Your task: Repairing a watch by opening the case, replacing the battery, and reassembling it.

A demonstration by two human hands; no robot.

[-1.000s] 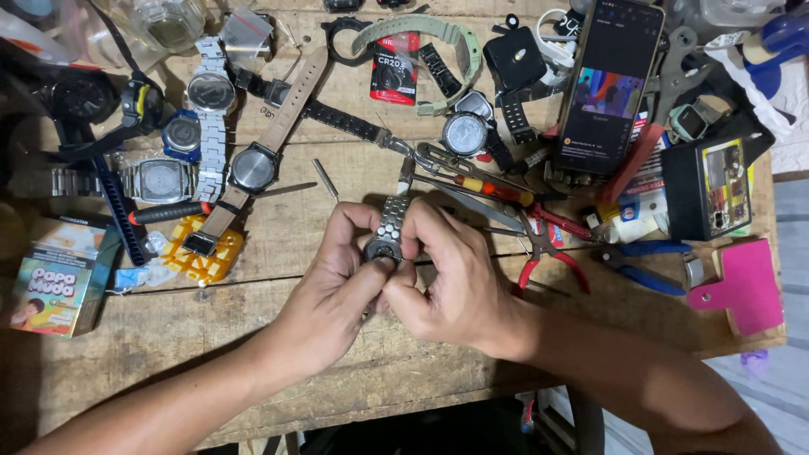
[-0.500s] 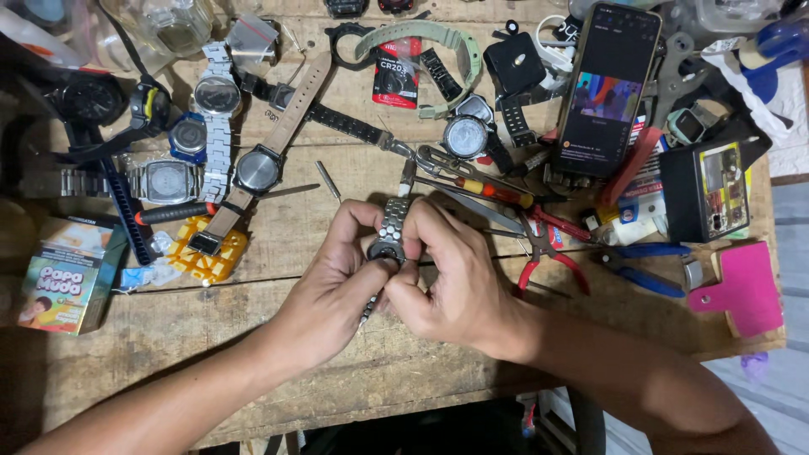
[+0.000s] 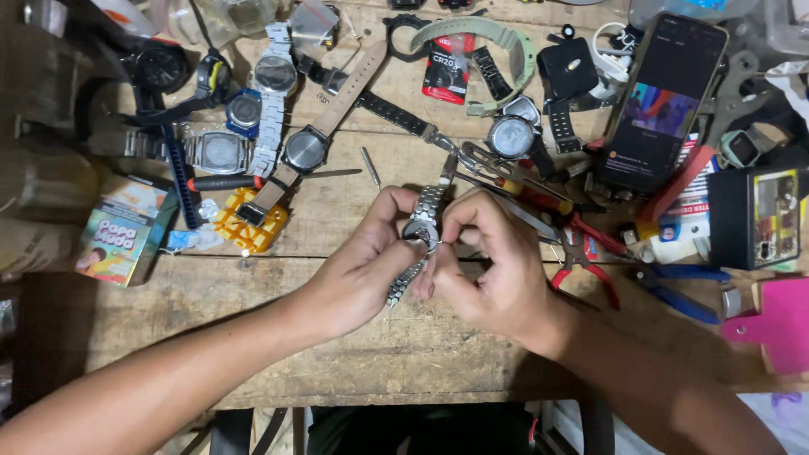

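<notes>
From the head camera, both hands meet over the middle of a worn wooden workbench (image 3: 253,337). The left hand (image 3: 362,270) and the right hand (image 3: 489,270) are each pinched closed on a small steel wristwatch (image 3: 421,229), fingertips pressed around its round case; its linked metal bracelet runs up toward the clutter and hangs down between the palms (the case itself is mostly covered by fingers).

The only open room lies on the near side: bare, rough planks stretch from the hands to the bench's front edge, where the forearms cross it. Everywhere above the hands the surface is crowded. Just right of the right hand lie red-handled pliers (image 3: 590,261) and, farther out, blue-handled pliers (image 3: 683,291), with a red-and-yellow screwdriver (image 3: 539,200) touching the tangle near the knuckles. A dark smartphone (image 3: 661,101) sits tilted at the upper right, beside a black boxy device (image 3: 754,219). A pink card (image 3: 784,324) lies near the right edge.

To the left, a watch with a tan leather strap (image 3: 308,147) lies diagonally, its end on a yellow plastic holder (image 3: 249,223). Beside it are a silver bracelet watch (image 3: 274,80) and a square steel digital watch (image 3: 217,153). A colourful small carton (image 3: 118,232) sits near the left edge. A pale green strap (image 3: 506,50) curves along the far side.
</notes>
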